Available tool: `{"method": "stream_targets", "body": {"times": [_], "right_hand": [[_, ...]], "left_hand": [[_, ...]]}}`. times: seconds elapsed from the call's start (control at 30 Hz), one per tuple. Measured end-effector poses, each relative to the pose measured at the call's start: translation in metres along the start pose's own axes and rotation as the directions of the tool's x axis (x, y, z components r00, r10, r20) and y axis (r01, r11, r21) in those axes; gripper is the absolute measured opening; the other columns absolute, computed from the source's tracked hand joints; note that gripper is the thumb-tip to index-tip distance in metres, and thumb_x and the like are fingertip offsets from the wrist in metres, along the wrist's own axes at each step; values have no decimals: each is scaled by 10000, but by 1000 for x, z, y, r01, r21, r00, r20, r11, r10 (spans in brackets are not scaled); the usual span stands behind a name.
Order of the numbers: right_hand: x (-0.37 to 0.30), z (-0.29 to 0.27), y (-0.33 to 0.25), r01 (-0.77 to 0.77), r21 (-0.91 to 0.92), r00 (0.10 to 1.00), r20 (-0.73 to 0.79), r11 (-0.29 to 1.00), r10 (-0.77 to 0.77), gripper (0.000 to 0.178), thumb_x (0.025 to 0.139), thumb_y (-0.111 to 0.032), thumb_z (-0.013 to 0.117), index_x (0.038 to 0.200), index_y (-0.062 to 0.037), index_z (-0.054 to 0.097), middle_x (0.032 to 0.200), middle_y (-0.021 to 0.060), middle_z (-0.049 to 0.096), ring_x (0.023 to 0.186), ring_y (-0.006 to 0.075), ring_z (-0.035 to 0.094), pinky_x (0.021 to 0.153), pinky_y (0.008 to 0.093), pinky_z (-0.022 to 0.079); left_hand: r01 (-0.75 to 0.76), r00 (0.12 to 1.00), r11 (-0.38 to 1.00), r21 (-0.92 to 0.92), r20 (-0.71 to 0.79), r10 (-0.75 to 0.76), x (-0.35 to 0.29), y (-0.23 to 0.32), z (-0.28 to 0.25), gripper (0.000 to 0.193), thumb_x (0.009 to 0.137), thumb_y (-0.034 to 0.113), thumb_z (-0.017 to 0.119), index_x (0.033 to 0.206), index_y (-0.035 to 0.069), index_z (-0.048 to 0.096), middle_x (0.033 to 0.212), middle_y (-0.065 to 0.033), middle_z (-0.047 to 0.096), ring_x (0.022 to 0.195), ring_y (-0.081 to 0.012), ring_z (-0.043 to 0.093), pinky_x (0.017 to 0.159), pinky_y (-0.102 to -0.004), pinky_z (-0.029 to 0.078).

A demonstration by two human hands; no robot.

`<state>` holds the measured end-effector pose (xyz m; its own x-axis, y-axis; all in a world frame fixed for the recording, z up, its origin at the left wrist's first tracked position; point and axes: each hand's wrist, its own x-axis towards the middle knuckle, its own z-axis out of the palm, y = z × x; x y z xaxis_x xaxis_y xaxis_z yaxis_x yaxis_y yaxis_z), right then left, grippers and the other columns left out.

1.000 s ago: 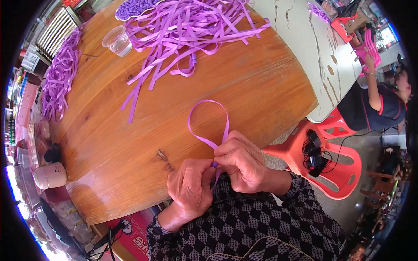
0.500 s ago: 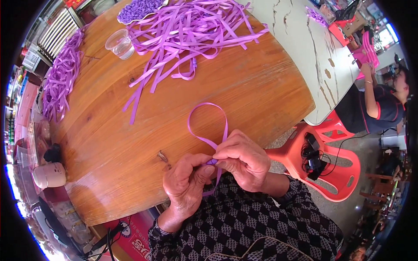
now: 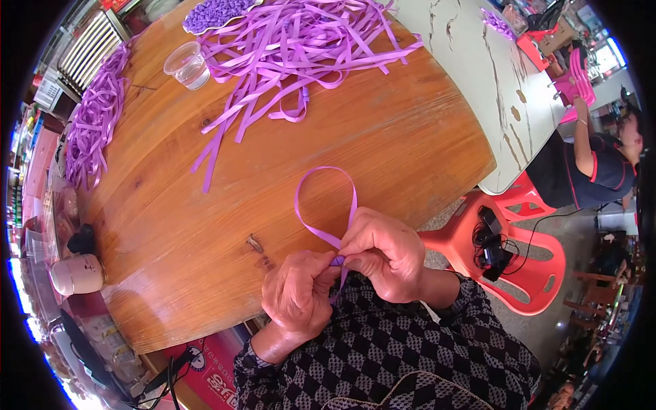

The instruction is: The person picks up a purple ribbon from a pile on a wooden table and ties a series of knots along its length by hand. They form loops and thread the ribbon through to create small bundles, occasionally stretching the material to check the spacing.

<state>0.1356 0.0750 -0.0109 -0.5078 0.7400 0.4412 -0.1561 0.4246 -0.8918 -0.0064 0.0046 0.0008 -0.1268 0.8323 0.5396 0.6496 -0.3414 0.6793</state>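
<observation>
Between my two hands is a purple ribbon [image 3: 298, 193], its loop standing out over the wooden table's near edge. A small darker purple piece [image 3: 337, 261] sits on the ribbon where its strands meet. My left hand [image 3: 298, 290] pinches that spot between thumb and forefinger. From the other side my right hand [image 3: 385, 254] pinches the ribbon right beside it, the fingertips of both hands almost touching. The ribbon's tail hangs below, against my checked top. Fingers partly hide the small piece, so I cannot tell exactly how it sits on the ribbon.
On the wooden table [image 3: 171, 239] lie a heap of purple ribbons [image 3: 294, 48], a clear plastic cup [image 3: 188, 66] and a dish of small purple pieces [image 3: 215, 15]. More ribbons [image 3: 96, 130] hang at the left edge. Black cables lie on a red stool [image 3: 471, 225]; a person [image 3: 594, 164] sits beyond.
Both hands have shifted slightly right and down with the ribbon. My left fingers have turned and closed in nearer the right fingertips. The seated person's arm has moved.
</observation>
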Motion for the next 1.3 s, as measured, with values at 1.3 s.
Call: {"method": "stream_targets", "body": {"times": [1.3], "right_hand": [[9, -4, -3, 224, -380, 974, 126, 897, -189, 405, 592, -27, 772, 936, 34, 567, 794, 111, 579, 629, 257, 521, 548, 334, 429]], "left_hand": [[701, 550, 38, -712, 506, -665, 4, 5, 0, 157, 903, 117, 571, 848, -28, 593, 697, -38, 582, 561, -65, 495, 456, -157, 351]]}}
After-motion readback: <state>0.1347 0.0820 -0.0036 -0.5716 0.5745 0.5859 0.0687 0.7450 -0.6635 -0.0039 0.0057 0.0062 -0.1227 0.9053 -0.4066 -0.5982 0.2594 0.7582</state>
